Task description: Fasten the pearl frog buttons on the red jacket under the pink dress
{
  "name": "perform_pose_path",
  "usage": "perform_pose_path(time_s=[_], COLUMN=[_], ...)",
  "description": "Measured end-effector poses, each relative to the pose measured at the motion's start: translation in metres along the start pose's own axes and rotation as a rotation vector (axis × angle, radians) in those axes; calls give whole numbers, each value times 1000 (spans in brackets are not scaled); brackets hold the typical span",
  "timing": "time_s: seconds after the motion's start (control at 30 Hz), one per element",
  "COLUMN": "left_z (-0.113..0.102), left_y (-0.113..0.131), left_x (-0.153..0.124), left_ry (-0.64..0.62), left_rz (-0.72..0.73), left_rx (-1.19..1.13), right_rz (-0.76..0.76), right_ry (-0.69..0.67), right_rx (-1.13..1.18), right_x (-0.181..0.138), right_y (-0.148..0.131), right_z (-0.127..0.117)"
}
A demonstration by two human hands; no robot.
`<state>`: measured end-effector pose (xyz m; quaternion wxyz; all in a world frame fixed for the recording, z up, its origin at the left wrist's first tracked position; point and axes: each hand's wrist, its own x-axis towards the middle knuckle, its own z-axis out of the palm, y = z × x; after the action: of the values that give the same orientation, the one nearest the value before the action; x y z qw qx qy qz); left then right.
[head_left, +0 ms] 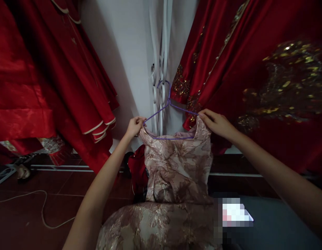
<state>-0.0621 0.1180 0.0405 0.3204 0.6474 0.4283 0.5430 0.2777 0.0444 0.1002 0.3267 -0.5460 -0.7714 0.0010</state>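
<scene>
A pink dress (179, 163) with a shiny floral pattern hangs in front of me on a purple hanger (169, 100). The hanger's hook points up, close to a white metal frame with curled bars. My left hand (136, 125) is closed at the dress's left shoulder, near the hanger's left end. At the other shoulder my right hand (214, 122) pinches the strap against the hanger's right end. The skirt spreads toward me at the bottom.
Red garments (72, 69) hang on the left, and red gowns with gold sequins (288, 83) on the right. A white metal frame (163, 45) stands against the wall. A pale cable (45, 208) and shoes (22, 172) lie on the floor. A blurred lit screen (235, 211) is at lower right.
</scene>
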Motion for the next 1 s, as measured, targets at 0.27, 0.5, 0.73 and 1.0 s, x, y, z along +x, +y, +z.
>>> perform_pose_path(time_s=[0.27,0.5,0.73,1.0], left_z=[-24,-34,-2,-71], left_y=[4,-86,-122,-91], left_x=[3,-66,-109,-82], left_ry=[-42,-187,-303,-245], left_rz=[-34,-418,-438,-465], left_rx=[74,469,852,712], right_rz=[4,15,17,9], right_ry=[23,10,-10,-6], right_rx=[72,56,52,52], right_x=[-1,-2,-1,0], right_y=[6,3,6,5], right_z=[6,4,3,4])
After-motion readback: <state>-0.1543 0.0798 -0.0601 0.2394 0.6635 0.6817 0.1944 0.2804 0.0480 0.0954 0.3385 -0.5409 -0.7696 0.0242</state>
